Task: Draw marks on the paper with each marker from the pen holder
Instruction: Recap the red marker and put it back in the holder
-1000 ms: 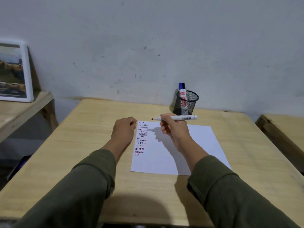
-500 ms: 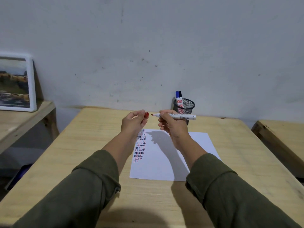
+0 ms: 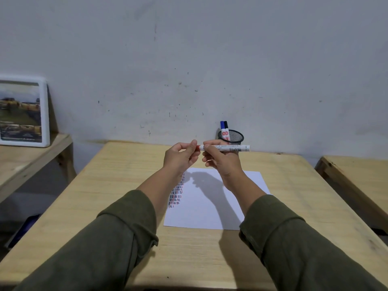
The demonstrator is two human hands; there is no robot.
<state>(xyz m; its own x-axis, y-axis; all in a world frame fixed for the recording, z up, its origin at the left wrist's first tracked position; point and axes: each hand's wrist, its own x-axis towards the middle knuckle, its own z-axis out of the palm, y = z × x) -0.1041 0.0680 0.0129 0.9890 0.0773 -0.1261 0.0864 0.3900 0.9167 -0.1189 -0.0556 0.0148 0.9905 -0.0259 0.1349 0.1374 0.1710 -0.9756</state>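
My right hand (image 3: 220,160) holds a white-barrelled red marker (image 3: 228,147) level above the table, tip pointing left. My left hand (image 3: 180,157) pinches the red cap (image 3: 197,147) right at the marker's tip; the cap is mostly hidden by my fingers. Below lies the white paper (image 3: 212,206) with columns of short red, blue and black marks down its left side. At the back, against the wall, a black mesh pen holder (image 3: 233,137) contains a blue marker (image 3: 222,128) and a black marker (image 3: 226,127).
The wooden table (image 3: 105,206) fills the lower view. A lower wooden shelf (image 3: 25,160) on the left bears a white-framed picture (image 3: 23,110). Another wooden surface (image 3: 357,175) stands to the right. The grey wall is close behind.
Both hands rose off the paper. My left hand brought the red cap up to the marker's tip, closing the gap between the hands. The view tilted upward.
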